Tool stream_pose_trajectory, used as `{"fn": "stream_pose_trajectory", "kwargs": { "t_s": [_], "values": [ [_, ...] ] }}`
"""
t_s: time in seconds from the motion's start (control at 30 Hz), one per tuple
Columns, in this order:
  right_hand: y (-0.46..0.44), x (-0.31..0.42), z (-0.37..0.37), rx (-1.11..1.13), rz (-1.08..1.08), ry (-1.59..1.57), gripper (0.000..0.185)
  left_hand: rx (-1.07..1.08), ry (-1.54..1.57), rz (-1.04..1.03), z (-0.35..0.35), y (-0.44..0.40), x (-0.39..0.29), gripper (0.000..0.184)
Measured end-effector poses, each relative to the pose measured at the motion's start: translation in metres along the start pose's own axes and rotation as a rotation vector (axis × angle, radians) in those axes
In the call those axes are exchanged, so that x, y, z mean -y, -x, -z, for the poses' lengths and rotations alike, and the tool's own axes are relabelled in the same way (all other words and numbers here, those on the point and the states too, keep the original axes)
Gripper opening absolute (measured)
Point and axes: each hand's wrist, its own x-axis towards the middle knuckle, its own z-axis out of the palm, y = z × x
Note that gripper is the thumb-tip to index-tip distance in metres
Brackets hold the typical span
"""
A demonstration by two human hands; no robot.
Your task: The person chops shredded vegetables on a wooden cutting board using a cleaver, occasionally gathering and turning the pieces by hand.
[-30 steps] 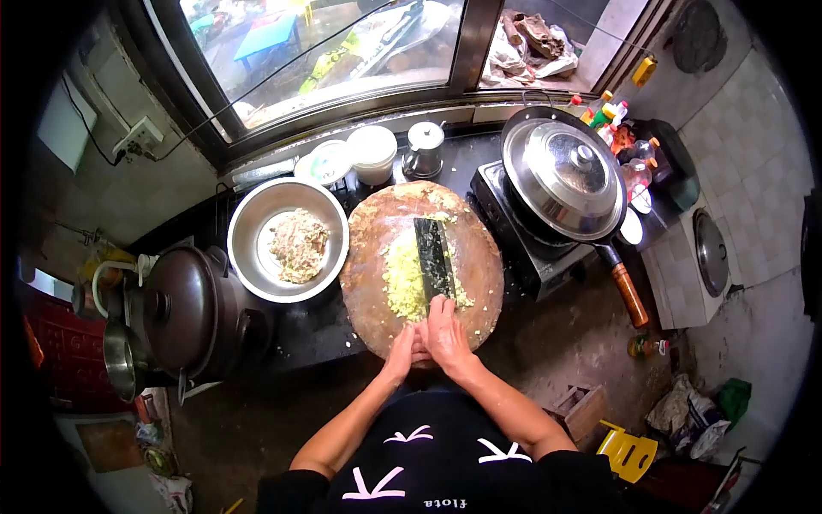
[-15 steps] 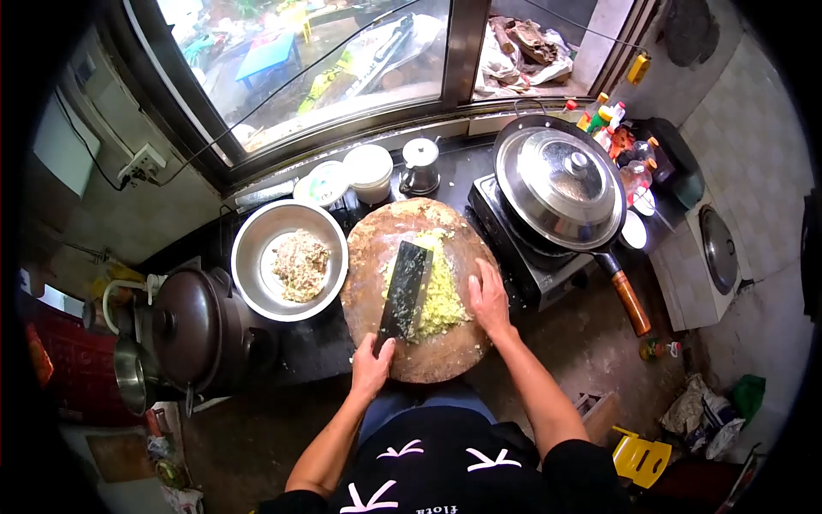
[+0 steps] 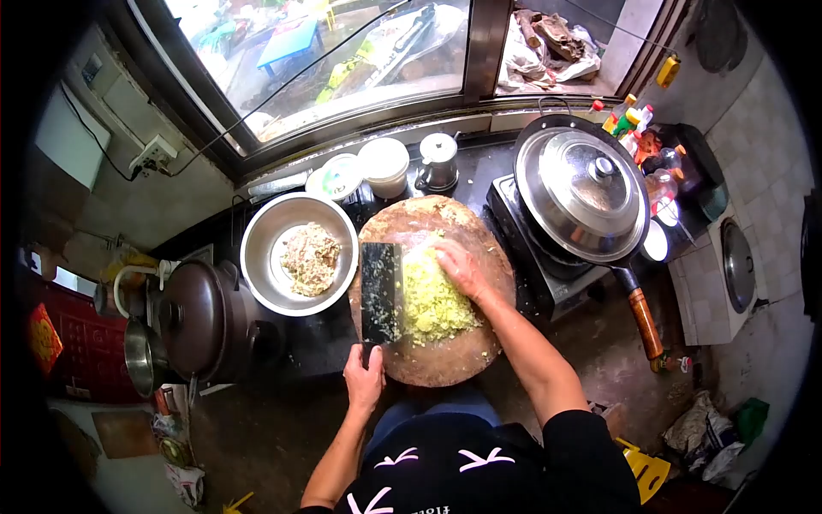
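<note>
My left hand (image 3: 365,378) grips the short handle of a cleaver (image 3: 381,295). Its dark, wide blade, flecked with green bits, lies along the left side of a heap of finely chopped pale green vegetable (image 3: 435,304). The heap rests on a round wooden chopping board (image 3: 437,367). My right hand (image 3: 461,270) reaches over the board from the right, its fingers extended onto the far end of the heap; the fingertips are partly lost in glare. Left of the board stands a steel bowl (image 3: 257,274) with a lump of minced mixture (image 3: 310,259) in it.
A lidded wok (image 3: 582,193) sits on a stove at right, its wooden handle (image 3: 644,321) pointing towards me. White tubs (image 3: 383,163) and a metal pot (image 3: 439,163) line the window side. A dark lidded pot (image 3: 201,321) stands left; bottles (image 3: 629,120) crowd the back right.
My right hand has gone from the board's right edge onto the far end of the heap. The cleaver has shifted to the heap's left side and straightened. The whole view has shifted slightly.
</note>
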Motion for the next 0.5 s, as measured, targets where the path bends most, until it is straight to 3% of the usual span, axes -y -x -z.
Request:
{"fn": "stream_pose_trajectory", "kwargs": {
  "t_s": [0.17, 0.2, 0.23, 0.3, 0.4, 0.5],
  "values": [
    [0.049, 0.061, -0.039, -0.075, 0.191, 0.448, 0.041, 0.045, -0.164, -0.092, 0.009, -0.005, -0.016, 0.017],
    [0.055, 0.066, -0.042, -0.083, 0.207, 0.474, 0.042, 0.035, -0.423, -0.359, 0.011, -0.012, -0.013, 0.019],
    [0.058, 0.074, -0.040, -0.087, 0.222, 0.500, 0.042, 0.066, -0.468, -0.378, 0.011, -0.015, -0.022, 0.021],
    [0.069, 0.086, -0.033, -0.200, 0.150, 0.329, 0.040, 0.128, -0.557, -0.408, 0.011, -0.019, -0.043, 0.026],
    [0.097, 0.078, -0.017, -0.407, 0.000, 0.072, 0.036, 0.067, -0.660, -0.630, 0.003, -0.012, -0.068, 0.030],
    [0.138, 0.054, -0.005, -0.478, -0.136, 0.158, 0.039, 0.044, -0.743, -0.787, -0.017, -0.014, -0.065, 0.027]
  ]
}}
